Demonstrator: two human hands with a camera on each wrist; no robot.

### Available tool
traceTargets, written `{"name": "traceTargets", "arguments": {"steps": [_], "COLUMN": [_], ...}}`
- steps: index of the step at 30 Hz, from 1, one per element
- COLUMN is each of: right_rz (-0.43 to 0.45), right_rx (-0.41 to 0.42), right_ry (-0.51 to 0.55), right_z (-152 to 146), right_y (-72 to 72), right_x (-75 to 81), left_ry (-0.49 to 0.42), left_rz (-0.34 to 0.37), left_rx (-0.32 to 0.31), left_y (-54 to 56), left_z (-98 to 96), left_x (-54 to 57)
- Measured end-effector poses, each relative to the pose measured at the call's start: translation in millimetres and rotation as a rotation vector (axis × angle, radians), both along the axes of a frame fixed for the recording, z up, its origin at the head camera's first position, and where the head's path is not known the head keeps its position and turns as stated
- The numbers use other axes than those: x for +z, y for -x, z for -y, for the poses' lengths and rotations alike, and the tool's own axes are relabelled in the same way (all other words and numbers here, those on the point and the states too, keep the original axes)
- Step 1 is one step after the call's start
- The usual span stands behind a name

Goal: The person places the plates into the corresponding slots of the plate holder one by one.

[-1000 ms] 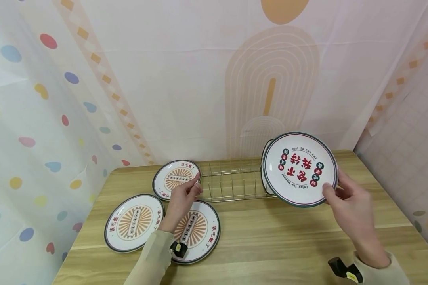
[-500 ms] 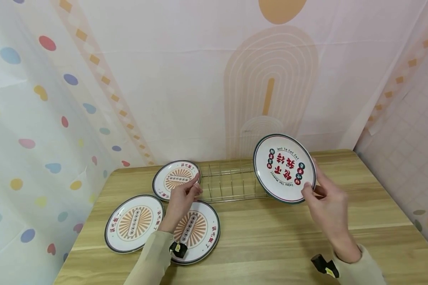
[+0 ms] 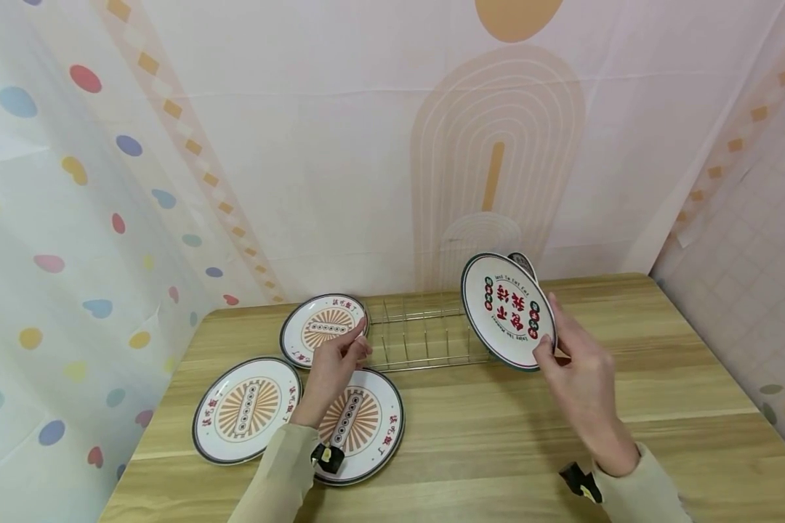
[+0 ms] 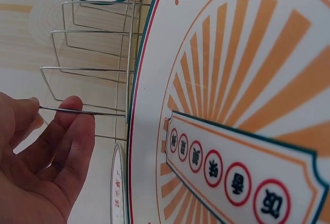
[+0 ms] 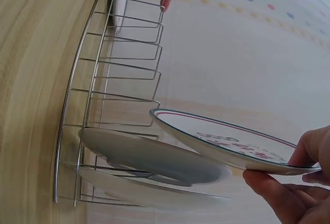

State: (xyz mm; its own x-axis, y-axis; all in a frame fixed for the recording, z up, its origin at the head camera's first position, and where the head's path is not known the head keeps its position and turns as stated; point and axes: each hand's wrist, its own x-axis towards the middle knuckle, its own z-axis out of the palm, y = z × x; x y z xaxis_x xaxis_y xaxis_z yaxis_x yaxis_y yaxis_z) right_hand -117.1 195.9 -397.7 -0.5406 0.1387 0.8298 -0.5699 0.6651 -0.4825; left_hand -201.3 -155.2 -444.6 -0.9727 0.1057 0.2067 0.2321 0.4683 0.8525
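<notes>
Right hand (image 3: 578,370) pinches the lower rim of a red-lettered plate (image 3: 506,311), thumb on the face, fingers behind; plate is tilted nearly upright and held over the right end of the wire dish rack (image 3: 425,330), its lower edge just at the wires, not yet seated in a slot as far as I can judge. Left hand (image 3: 332,367) has thumb and forefinger closed on the end wire of the rack at its far-left end, apparently steadying it. Progress, as a judgement: at least one plate already stands in the rack behind the one in the grip; three orange sunburst plates lie flat on the wooden table (image 3: 661,392) around the left hand, one beyond it (image 3: 314,327), one to its left (image 3: 245,409), one under the wrist (image 3: 366,425), so most of the loading appears left to do. View differences: the head view shows only a sliver of rim behind the held plate; the right wrist view shows two pale plates (image 5: 149,157) already leaning in the end slots, the held plate's edge just above them, and several free slots (image 5: 124,59) toward the left hand. The left wrist view alone shows the fingertips (image 4: 72,105) touching the wire, with a sunburst plate (image 4: 232,105) filling the frame beside it.
</notes>
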Motion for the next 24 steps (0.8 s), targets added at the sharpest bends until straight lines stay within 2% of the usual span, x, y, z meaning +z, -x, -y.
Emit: {"name": "traceTargets", "arguments": {"steps": [4, 9, 17, 24], "right_rz": [-0.003, 0.013, 0.142, 0.167], "right_rx": [-0.008, 0.000, 0.095, 0.109], "right_ry": [-0.039, -0.015, 0.046, 0.038], "right_z": [2.6, 7.2, 12.1, 16.9], "right_y": [0.4, -1.1, -7.9, -6.5], "right_x": [-2.9, -4.7, -6.8, -10.0], "left_ry": [-0.017, -0.034, -0.045, -0.034], "left_rz": [0.007, 0.016, 0.017, 0.013], "left_rx": [-0.002, -0.003, -0.008, -0.004], "left_y": [-0.3, -0.1, 0.4, 0.9], "left_z": [0.0, 0.0, 0.9, 1.3], "left_x": [0.1, -0.3, -1.9, -2.8]}}
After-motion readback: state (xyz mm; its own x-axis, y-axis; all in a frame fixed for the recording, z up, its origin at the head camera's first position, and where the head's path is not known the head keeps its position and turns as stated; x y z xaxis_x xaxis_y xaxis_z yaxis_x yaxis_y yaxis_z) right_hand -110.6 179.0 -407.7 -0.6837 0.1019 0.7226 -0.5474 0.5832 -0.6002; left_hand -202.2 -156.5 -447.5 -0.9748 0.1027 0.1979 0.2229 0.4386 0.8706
